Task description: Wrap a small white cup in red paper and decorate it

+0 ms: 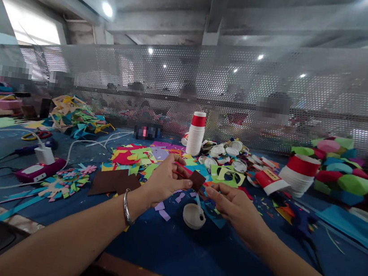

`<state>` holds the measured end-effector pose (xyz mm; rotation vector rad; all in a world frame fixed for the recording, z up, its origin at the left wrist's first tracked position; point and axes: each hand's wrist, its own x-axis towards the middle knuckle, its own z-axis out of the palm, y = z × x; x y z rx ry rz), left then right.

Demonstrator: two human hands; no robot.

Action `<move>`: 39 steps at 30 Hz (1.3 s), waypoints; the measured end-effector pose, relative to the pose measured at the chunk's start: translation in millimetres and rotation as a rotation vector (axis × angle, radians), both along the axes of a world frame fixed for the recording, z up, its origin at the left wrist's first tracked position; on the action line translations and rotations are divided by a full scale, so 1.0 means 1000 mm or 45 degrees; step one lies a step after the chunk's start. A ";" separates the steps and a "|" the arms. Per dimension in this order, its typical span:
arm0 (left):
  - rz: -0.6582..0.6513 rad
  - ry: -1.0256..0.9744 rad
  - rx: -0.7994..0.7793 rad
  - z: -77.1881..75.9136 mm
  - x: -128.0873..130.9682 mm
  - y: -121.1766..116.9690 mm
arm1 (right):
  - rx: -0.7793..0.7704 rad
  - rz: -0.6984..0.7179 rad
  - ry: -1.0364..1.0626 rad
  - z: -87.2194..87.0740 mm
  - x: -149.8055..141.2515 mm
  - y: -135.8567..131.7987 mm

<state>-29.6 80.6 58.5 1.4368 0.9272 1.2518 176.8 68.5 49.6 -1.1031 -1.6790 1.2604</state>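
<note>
My left hand (169, 179), a silver bangle at its wrist, pinches a small square of dark brown paper (197, 181) between thumb and fingers. Close to the square's right edge, my right hand (229, 203) has its fingertips drawn together; what they hold, if anything, is too small to make out. Below both hands a whitish cup lid (192, 218) with a dark hole lies on the blue table. A pale narrow strip (199, 203) rises from the lid toward my right fingertips. Larger brown paper sheets (108, 182) lie left of my left hand.
Paper scraps (134, 156) cover the middle. Behind stand stacked paper cups (196, 135), with a pile of lids (229, 153) beside them. More cups (297, 175) and a dark blue glue gun (304, 219) are rightward. A purple power strip (40, 171) with cables sits left.
</note>
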 end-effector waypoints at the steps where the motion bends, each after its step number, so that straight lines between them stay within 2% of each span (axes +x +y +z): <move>1: 0.003 0.004 -0.006 0.001 0.001 -0.001 | 0.002 0.011 0.000 0.000 0.000 0.000; 18: 0.061 0.144 0.165 -0.002 0.001 -0.001 | 0.017 0.039 -0.017 -0.002 0.002 0.001; 23: 0.079 0.156 0.164 0.002 0.002 -0.005 | 0.065 0.027 -0.025 -0.004 0.002 0.002; 39: 0.076 0.195 0.225 0.006 0.003 -0.010 | 0.023 0.057 0.008 -0.005 0.002 0.003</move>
